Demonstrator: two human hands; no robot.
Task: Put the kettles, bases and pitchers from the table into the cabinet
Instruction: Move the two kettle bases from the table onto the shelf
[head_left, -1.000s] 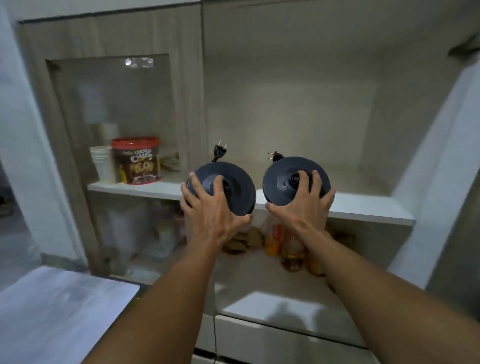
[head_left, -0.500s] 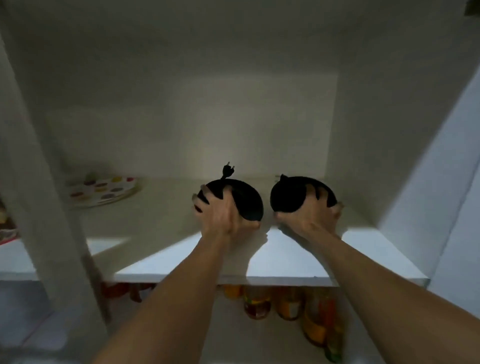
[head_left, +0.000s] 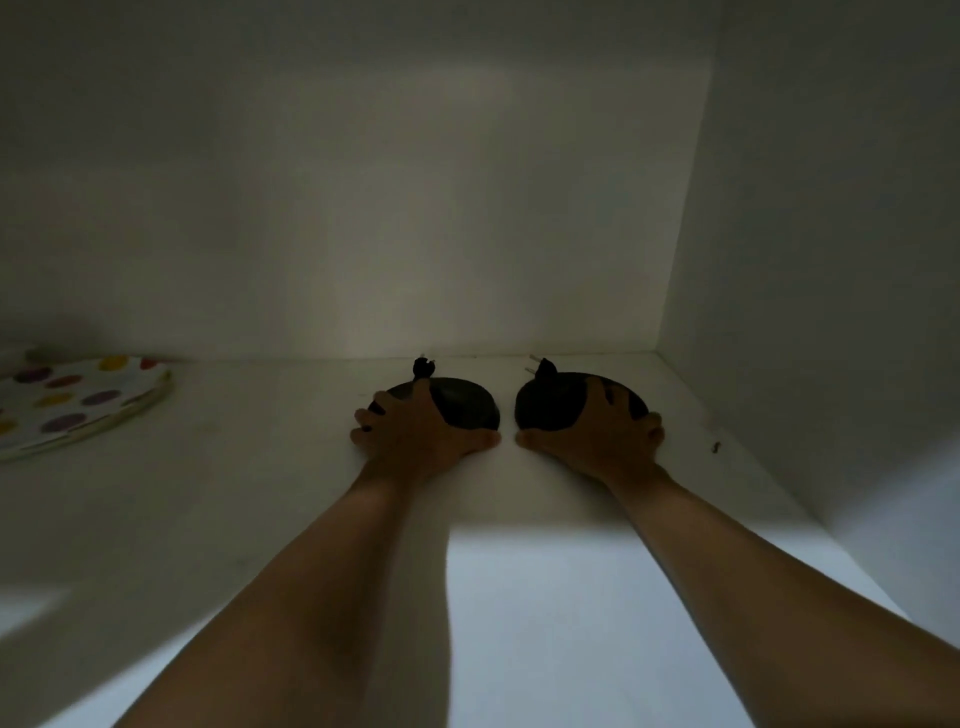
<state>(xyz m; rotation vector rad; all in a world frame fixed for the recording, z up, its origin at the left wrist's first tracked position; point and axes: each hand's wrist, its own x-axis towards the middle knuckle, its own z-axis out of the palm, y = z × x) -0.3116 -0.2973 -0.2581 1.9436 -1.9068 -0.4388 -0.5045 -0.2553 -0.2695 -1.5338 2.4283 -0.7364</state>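
Two round black kettle bases lie side by side deep on the white cabinet shelf (head_left: 249, 519), near the back wall. My left hand (head_left: 415, 434) grips the left base (head_left: 465, 408) from the front, fingers spread over its top. My right hand (head_left: 597, 436) grips the right base (head_left: 550, 408) the same way. A black plug (head_left: 423, 366) sticks up behind the left base and another plug (head_left: 543, 366) behind the right one. Both bases rest low on the shelf, nearly flat. No kettles or pitchers are in view.
A stack of white plates with coloured dots (head_left: 72, 402) sits at the shelf's far left. The cabinet's right side wall (head_left: 831, 260) stands close to the right base. The back wall (head_left: 415, 234) lies just behind the plugs. The interior is dim.
Both hands have carried the bases from the shelf's front edge deep into the cabinet and tilted them down from upright to nearly flat on the shelf.
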